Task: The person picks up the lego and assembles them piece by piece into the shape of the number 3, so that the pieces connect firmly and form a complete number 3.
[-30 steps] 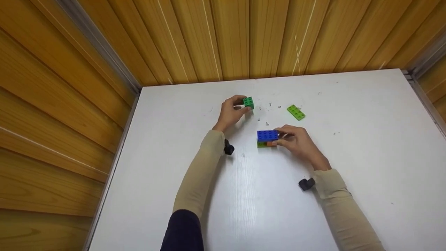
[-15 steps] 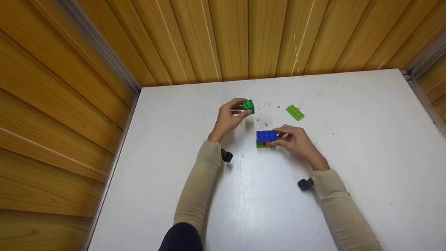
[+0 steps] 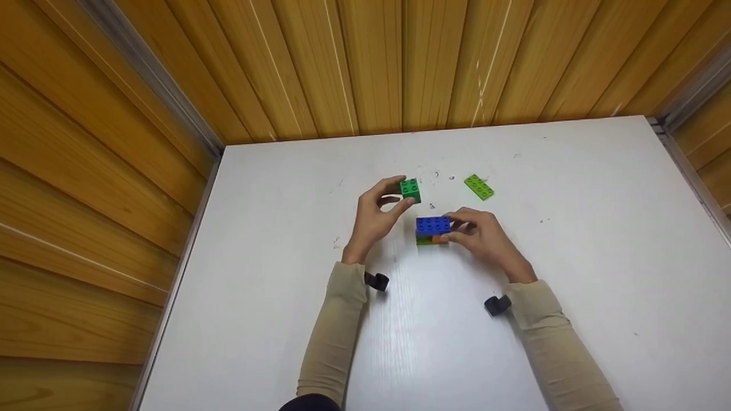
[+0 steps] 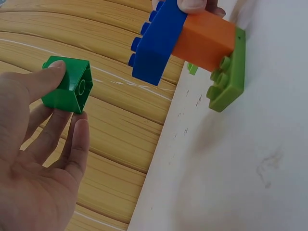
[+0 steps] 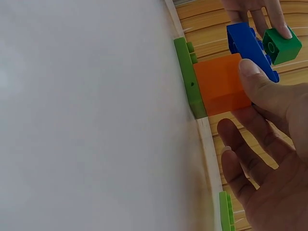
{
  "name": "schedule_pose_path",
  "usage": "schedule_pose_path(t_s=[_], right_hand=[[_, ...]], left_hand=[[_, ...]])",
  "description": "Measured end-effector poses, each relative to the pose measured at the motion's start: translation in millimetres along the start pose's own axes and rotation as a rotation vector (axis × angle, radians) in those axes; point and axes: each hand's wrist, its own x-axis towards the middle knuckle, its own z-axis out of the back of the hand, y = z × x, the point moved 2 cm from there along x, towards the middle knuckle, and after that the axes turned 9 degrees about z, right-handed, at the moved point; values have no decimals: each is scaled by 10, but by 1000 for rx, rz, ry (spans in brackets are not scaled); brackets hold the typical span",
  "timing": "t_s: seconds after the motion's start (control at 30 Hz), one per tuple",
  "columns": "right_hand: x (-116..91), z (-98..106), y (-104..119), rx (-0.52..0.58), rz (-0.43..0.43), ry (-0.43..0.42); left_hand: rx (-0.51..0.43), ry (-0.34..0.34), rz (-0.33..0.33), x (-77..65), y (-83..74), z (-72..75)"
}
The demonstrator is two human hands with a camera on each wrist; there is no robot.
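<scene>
My left hand (image 3: pixel 374 217) pinches a square green toy brick (image 3: pixel 410 190) between thumb and fingers. Its hollow underside shows in the left wrist view. With my right hand (image 3: pixel 482 237) I grip a small stack by its orange brick (image 5: pixel 219 84). That orange brick stands on one end of a light green plate (image 4: pixel 230 77), whose bare studs show at the other end. On top sits a blue brick (image 3: pixel 433 224), overhanging the bare studs. The green brick is held up behind and left of the blue one, apart from it.
A loose light green plate (image 3: pixel 478 187) lies on the white table (image 3: pixel 274 228) behind the stack. Wood-panelled walls (image 3: pixel 377 68) rise along the table's back and left edges. Dark scuffs mark the tabletop.
My left hand has come nearer the front with the green brick, closer to the blue brick. My right hand and the stack have stayed nearly in place.
</scene>
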Motion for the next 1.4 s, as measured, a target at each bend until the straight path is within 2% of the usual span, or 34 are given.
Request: schedule_pose_path(t_s=[0.17, 0.47, 0.63, 1.0, 1.17, 1.4], right_hand=[[4, -8, 4, -3, 15, -5], [-4, 17, 3, -5, 15, -6], [-7, 20, -3, -13, 30, -8], [-8, -4, 0, -8, 48, -17], [-14, -3, 6, 4, 76, -30], [-6, -8, 7, -5, 79, -35]], left_hand=[[-12, 0, -43, -30, -41, -29], [2, 16, -82, -58, -122, -131], [-6, 35, -92, -85, -136, -196], [3, 61, -96, -130, -129, -225], [41, 68, -112, -137, -115, -276], [72, 74, -99, -153, -97, -309]])
